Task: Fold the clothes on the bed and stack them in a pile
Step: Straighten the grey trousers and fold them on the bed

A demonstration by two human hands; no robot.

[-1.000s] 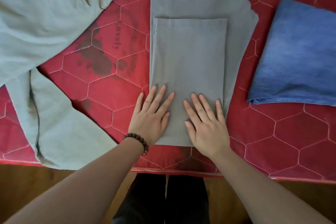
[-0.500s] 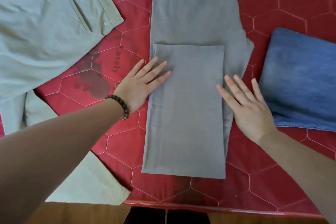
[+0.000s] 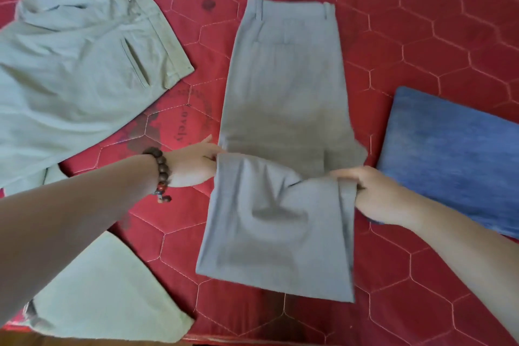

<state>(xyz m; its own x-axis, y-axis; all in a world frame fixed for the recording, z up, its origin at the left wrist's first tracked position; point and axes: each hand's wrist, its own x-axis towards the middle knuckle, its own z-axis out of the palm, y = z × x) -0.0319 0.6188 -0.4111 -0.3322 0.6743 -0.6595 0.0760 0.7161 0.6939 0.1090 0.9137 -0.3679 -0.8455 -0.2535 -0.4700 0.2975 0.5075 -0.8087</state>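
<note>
A red quilted bed cover (image 3: 393,36) stitched in hexagons is spread wide. At its centre, grey fabric trousers (image 3: 283,87) are laid lengthwise, waistband farthest away, the near portion doubled over on top. The doubled layer's left edge is pinched by the left hand (image 3: 193,166), and its right edge is gripped by the right hand (image 3: 373,194), fingers (image 3: 344,175) curled over the cloth.

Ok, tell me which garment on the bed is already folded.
The blue garment on the right: a compact flat rectangle. The grey trousers are mid-fold in both hands, and the green trousers lie spread out.
</note>
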